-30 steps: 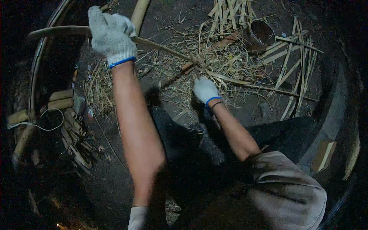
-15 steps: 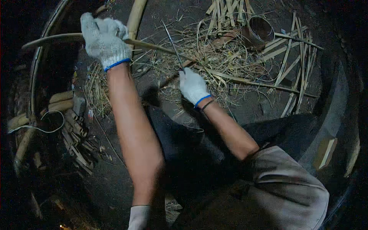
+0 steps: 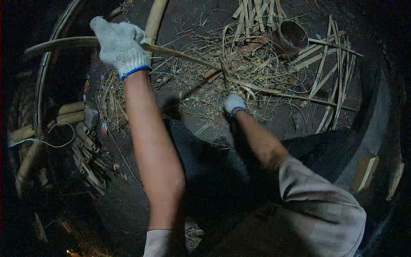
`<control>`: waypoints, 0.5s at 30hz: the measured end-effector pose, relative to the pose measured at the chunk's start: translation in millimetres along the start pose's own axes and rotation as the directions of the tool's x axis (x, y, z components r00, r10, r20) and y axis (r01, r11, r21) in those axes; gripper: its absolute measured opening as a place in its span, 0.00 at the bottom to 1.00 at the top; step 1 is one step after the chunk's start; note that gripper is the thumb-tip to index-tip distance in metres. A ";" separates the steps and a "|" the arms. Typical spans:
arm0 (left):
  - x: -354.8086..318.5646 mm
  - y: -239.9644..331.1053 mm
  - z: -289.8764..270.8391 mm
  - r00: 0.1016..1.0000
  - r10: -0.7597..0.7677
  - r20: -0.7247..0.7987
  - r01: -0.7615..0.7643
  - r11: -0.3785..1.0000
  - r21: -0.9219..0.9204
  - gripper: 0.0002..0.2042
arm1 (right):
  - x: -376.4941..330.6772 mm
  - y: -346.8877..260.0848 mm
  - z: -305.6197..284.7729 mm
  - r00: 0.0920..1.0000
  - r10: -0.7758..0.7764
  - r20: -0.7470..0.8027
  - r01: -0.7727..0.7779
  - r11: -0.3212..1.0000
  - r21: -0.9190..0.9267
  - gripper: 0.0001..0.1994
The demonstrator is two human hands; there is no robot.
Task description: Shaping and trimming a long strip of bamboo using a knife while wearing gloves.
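My left hand (image 3: pixel 121 48), in a white knit glove with a blue cuff, is closed round a long split bamboo strip (image 3: pixel 188 57). The strip runs from the far left, under that hand, down to the right across the shavings. My right hand (image 3: pixel 234 103), gloved alike, is closed on a long thin knife, whose handle is hidden in the fist. Its narrow blade (image 3: pixel 224 70) points away from me and crosses the strip; it looks dim and blurred. A small brown block (image 3: pixel 212 75) lies just under the strip beside the blade.
Curled bamboo shavings (image 3: pixel 265 73) cover the floor ahead. Beyond them stand a round open tin (image 3: pixel 293 35) and pale slats (image 3: pixel 257 17), with crossed strips (image 3: pixel 338 64) at the right. A thick bamboo pole (image 3: pixel 155 19) lies at the top; cut bamboo pieces (image 3: pixel 87 145) are heaped at the left.
My right hand has moved toward me and a little right with the knife, whose blade has swung upright against the strip. My left hand keeps its hold, shifted slightly.
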State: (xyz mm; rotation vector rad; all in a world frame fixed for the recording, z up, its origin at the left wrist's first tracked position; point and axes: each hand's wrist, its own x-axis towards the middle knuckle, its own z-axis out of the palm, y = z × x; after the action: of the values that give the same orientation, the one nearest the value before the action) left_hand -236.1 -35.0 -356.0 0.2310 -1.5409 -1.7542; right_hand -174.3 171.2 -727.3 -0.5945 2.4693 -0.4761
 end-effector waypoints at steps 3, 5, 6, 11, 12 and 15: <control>0.7 -3.9 25.4 0.977 -0.103 -0.187 0.092 0.994 -0.062 0.21 | 12.6 52.0 -6.6 0.975 0.161 0.151 -0.147 0.984 -0.100 0.16; 9.6 -9.7 8.4 0.929 -0.091 -0.359 0.099 0.995 0.005 0.21 | 2.9 28.7 -10.6 0.975 0.173 0.138 -0.175 0.985 -0.003 0.17; 7.0 -6.3 -1.5 0.926 -0.075 -0.369 0.085 0.996 0.009 0.21 | -0.8 15.0 -16.8 0.972 0.199 0.125 -0.212 0.972 0.099 0.18; -15.8 -9.5 -4.8 0.970 -0.110 -0.217 0.050 0.962 -0.267 0.20 | -29.9 -2.3 -50.6 0.992 0.094 0.081 -0.107 0.980 0.169 0.25; -20.8 -8.8 7.0 0.959 -0.118 -0.260 0.036 0.954 -0.299 0.20 | -38.5 -1.1 -65.5 0.992 0.109 0.063 -0.117 0.981 0.153 0.25; -24.5 -11.2 22.8 0.962 -0.060 -0.268 0.020 0.988 -0.151 0.20 | -58.7 -11.4 -97.4 0.968 0.245 -0.051 -0.213 0.912 0.350 0.28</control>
State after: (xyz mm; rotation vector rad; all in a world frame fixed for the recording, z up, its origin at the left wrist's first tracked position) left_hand -237.7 -2.2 -368.8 0.4134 -1.2131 -1.7752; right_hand -183.6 211.1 -620.7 -0.1399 2.4214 -0.8305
